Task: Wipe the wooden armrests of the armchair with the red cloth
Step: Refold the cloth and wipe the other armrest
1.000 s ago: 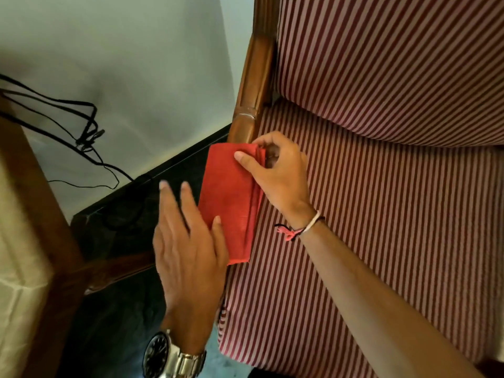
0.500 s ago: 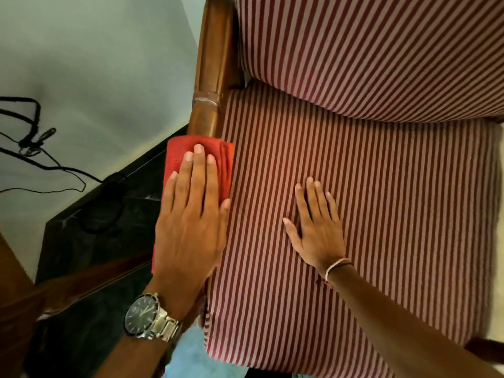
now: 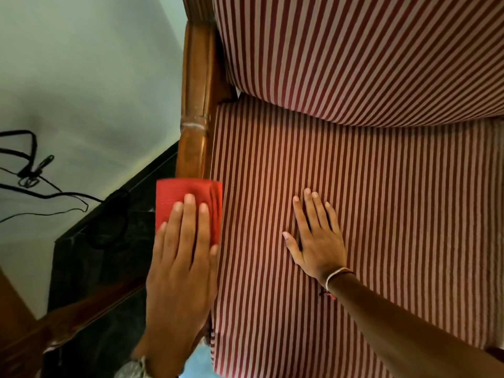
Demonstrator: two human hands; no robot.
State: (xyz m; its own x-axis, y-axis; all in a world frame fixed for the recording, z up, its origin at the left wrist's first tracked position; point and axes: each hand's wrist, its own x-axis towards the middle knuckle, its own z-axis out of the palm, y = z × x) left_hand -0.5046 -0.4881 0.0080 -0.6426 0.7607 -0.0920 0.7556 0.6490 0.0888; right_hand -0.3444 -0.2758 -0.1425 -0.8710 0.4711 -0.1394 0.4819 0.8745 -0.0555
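A folded red cloth lies across the left wooden armrest of the armchair, near its front half. My left hand presses flat on the cloth with fingers together, covering its near part. Beyond the cloth the brown armrest runs away toward the chair back. My right hand rests flat, fingers spread, on the red-and-white striped seat cushion, holding nothing. The right armrest is out of view.
The striped back cushion fills the upper right. Left of the chair are a pale wall, black cables hanging on it, and a dark floor. Another wooden furniture piece stands at the lower left.
My right hand let go of the cloth and moved onto the seat cushion. My left hand came down flat on the cloth and holds it on the armrest.
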